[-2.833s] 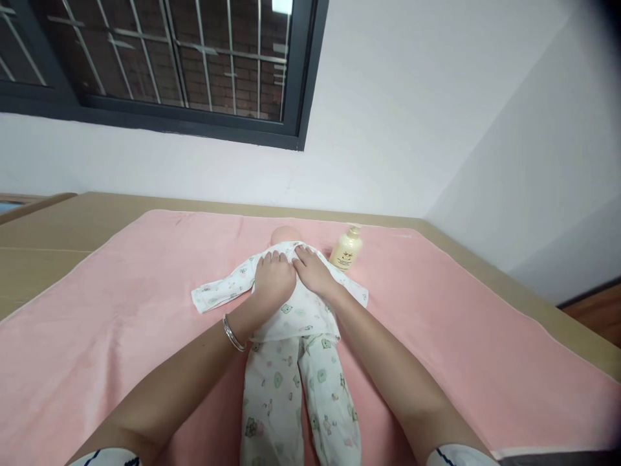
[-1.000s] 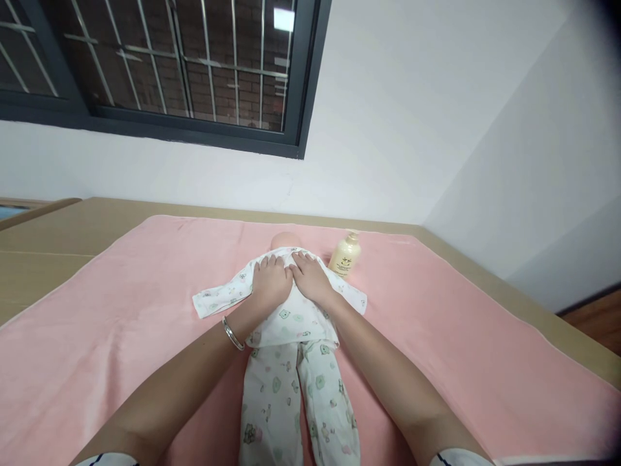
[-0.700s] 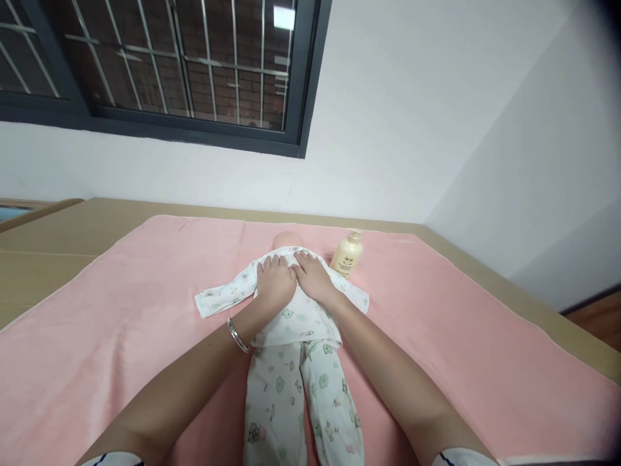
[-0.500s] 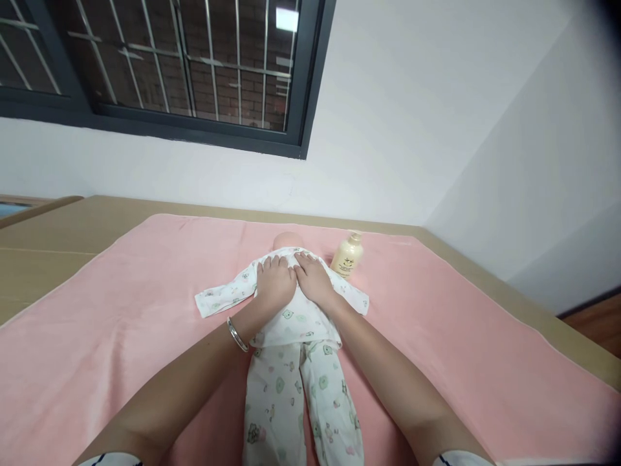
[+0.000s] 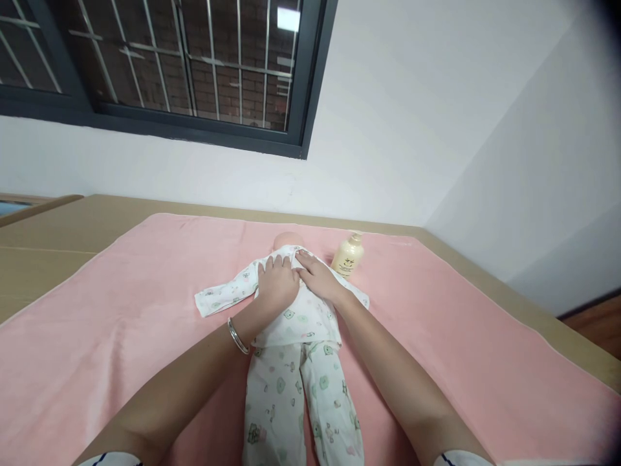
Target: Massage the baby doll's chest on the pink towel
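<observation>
A baby doll (image 5: 288, 241) lies on a pink cloth, its head at the far end and only the rounded top of it showing. It wears a white printed top (image 5: 310, 320) and matching trousers (image 5: 276, 388). My left hand (image 5: 278, 283) rests flat on the left side of the doll's upper body, fingers stretched toward its head. Beside it, my right hand (image 5: 317, 277) lies on the right side of the chest area, fingers extended and pointing up and left. The hands touch or nearly touch in the middle. A silver bangle (image 5: 237, 335) circles my left wrist.
A cream pump bottle (image 5: 348, 255) stands just right of the doll's shoulder. The pink cloth (image 5: 136, 291) covers much of a tan surface (image 5: 53, 239). Behind rises a white wall (image 5: 378, 129) with a dark-framed, barred window (image 5: 194, 123).
My right hand has shifted slightly right and its forearm a little outward. The left hand has moved very slightly right. Doll and bottle stay in place.
</observation>
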Available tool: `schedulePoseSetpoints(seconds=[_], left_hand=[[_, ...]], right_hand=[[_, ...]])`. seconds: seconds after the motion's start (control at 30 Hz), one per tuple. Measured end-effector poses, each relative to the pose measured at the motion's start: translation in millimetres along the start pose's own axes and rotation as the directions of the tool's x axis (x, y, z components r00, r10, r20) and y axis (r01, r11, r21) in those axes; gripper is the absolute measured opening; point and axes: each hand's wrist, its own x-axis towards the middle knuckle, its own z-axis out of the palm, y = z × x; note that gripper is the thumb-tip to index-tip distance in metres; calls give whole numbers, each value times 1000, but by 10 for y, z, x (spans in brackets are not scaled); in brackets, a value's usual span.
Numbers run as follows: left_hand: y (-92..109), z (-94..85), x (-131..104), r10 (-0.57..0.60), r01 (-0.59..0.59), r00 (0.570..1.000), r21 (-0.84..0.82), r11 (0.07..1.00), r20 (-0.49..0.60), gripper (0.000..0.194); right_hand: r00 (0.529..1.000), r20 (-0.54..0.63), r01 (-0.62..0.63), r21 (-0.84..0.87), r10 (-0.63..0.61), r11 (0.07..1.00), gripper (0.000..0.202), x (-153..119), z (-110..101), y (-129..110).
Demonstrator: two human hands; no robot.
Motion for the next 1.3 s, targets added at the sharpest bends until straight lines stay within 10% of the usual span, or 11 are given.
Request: schedulePoseSetpoints(seconds=[0.27, 0.53, 0.8, 1.1, 1.3], left_hand=[[-165, -98, 211, -6, 11, 994, -48, 999, 112, 41], [91, -96, -55, 63, -68, 996, 80, 994, 65, 42], [-206, -176, 236, 76, -53, 976, -120, 991, 204, 48], [13, -381, 5, 72, -86, 970, 51, 995, 231, 31], [-163, -234, 190, 144, -134, 972, -69, 989, 185, 40]], right_hand=[[994, -41, -105, -142, 100, 984, 38, -156, 4, -452], [996, -33, -84, -73, 82, 994, 36, 7, 16, -116], [971, -64, -239, -211, 230, 948, 35, -151, 35, -445], [986, -46, -163, -130, 159, 978, 38, -8, 37, -181], [977, -73, -213, -221, 202, 952, 39, -145, 70, -457]])
